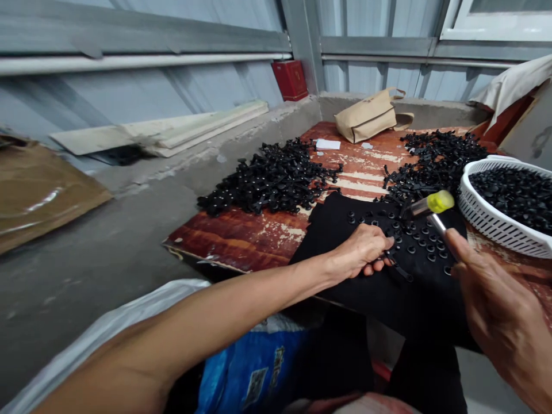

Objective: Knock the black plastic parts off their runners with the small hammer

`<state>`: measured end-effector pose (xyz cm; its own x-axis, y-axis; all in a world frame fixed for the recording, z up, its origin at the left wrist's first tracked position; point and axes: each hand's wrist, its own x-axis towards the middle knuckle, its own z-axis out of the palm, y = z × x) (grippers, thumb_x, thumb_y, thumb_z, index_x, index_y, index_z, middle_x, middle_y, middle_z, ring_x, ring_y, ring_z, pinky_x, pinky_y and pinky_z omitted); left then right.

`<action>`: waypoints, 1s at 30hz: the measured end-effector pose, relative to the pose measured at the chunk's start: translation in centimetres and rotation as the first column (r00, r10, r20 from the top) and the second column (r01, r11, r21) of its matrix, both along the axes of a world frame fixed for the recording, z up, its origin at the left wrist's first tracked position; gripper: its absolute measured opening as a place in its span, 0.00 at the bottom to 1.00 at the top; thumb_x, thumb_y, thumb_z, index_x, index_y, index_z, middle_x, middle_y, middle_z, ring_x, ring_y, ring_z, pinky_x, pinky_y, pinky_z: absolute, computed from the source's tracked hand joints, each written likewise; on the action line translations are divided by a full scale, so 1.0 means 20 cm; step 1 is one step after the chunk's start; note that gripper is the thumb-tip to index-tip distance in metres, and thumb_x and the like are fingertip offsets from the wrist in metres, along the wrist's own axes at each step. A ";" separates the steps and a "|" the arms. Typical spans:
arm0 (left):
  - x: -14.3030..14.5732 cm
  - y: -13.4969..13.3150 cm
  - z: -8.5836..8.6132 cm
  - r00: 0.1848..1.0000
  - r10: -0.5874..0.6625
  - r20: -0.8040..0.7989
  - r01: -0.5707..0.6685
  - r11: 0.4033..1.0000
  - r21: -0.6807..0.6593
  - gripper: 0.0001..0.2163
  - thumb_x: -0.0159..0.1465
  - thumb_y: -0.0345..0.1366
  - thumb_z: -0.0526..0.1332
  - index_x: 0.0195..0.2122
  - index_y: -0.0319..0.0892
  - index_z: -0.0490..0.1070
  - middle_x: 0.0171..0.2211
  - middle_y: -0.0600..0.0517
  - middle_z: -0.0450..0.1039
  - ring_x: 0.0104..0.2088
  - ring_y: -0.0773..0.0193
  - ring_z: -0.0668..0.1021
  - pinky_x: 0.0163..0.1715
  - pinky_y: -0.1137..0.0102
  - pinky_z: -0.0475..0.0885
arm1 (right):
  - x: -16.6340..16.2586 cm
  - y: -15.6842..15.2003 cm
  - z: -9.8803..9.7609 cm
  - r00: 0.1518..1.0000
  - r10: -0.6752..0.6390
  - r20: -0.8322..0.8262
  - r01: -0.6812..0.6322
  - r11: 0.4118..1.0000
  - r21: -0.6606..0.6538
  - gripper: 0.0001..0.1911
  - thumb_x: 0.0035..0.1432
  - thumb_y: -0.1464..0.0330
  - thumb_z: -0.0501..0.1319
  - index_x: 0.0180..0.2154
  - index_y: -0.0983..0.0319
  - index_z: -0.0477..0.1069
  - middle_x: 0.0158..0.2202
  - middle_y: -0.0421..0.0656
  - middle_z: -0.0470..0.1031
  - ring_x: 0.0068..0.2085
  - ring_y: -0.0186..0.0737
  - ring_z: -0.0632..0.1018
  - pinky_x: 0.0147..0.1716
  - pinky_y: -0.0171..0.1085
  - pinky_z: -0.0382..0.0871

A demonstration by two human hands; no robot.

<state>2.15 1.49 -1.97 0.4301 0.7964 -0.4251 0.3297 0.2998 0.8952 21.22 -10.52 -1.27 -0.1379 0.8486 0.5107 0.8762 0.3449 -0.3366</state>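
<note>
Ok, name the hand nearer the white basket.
Right: the right hand is on the near side of the white basket; the left hand is farther off, to its left, over the black cloth.

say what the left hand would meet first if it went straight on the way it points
Probably the small round black pieces on the cloth, just beyond the left hand, though depth is hard to judge.

Yellow-tipped hammer (433,203) near small black parts (430,248)

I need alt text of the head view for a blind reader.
The right hand holds a yellow-tipped mallet over round black pieces on black cloth; the left hand grasps a black part. Nearby: black heaps, white basket.
</note>
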 end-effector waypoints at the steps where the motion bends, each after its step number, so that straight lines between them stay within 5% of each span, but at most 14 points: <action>1: 0.00 0.00 0.01 1.000 0.000 0.001 0.000 1.000 -0.009 0.09 0.61 0.38 0.57 0.26 0.39 0.66 0.20 0.53 0.70 0.12 0.75 0.64 0.09 0.78 0.53 | 0.00 -0.01 0.00 1.000 -0.001 -0.007 0.001 1.000 0.024 0.33 0.62 0.76 0.50 0.67 0.54 0.50 0.35 0.43 0.68 0.31 0.39 0.74 0.27 0.35 0.69; 5: 0.00 0.00 0.02 1.000 0.007 -0.017 -0.007 1.000 -0.019 0.09 0.60 0.38 0.57 0.26 0.39 0.66 0.20 0.53 0.70 0.12 0.75 0.64 0.09 0.79 0.52 | 0.00 -0.02 -0.02 0.990 0.009 0.142 0.001 0.998 -0.067 0.32 0.60 0.78 0.48 0.66 0.59 0.53 0.30 0.41 0.66 0.23 0.38 0.70 0.21 0.36 0.65; 10: 0.00 0.01 0.01 0.999 -0.035 0.002 0.035 0.999 -0.009 0.10 0.60 0.39 0.57 0.26 0.39 0.65 0.20 0.52 0.70 0.12 0.75 0.65 0.08 0.79 0.53 | 0.00 -0.01 0.00 0.999 -0.007 0.041 0.006 1.000 0.030 0.30 0.62 0.77 0.51 0.65 0.58 0.53 0.34 0.43 0.68 0.32 0.39 0.74 0.30 0.35 0.70; 14: 0.00 0.01 -0.01 0.999 -0.027 -0.018 0.027 1.000 0.002 0.10 0.60 0.39 0.57 0.26 0.39 0.65 0.20 0.53 0.70 0.12 0.75 0.64 0.08 0.79 0.53 | 0.02 0.00 -0.01 0.987 0.016 0.162 -0.002 0.996 -0.088 0.30 0.61 0.77 0.48 0.64 0.60 0.56 0.30 0.41 0.66 0.25 0.38 0.71 0.23 0.36 0.66; 19: 0.00 0.00 0.01 0.999 -0.040 -0.023 0.041 0.999 0.012 0.10 0.60 0.40 0.58 0.27 0.39 0.65 0.21 0.52 0.71 0.12 0.75 0.64 0.09 0.79 0.52 | 0.02 -0.01 -0.04 0.999 -0.027 0.041 0.029 0.998 -0.053 0.33 0.62 0.76 0.51 0.67 0.55 0.50 0.33 0.42 0.68 0.28 0.40 0.73 0.30 0.39 0.69; 30: 0.01 -0.03 0.08 0.994 -0.051 -0.096 0.059 0.995 0.082 0.08 0.62 0.35 0.56 0.27 0.39 0.64 0.21 0.53 0.72 0.11 0.76 0.63 0.08 0.79 0.50 | 0.00 -0.03 -0.01 0.999 -0.037 -0.038 0.029 0.980 -0.198 0.25 0.64 0.72 0.49 0.62 0.58 0.62 0.35 0.46 0.74 0.31 0.41 0.76 0.31 0.40 0.71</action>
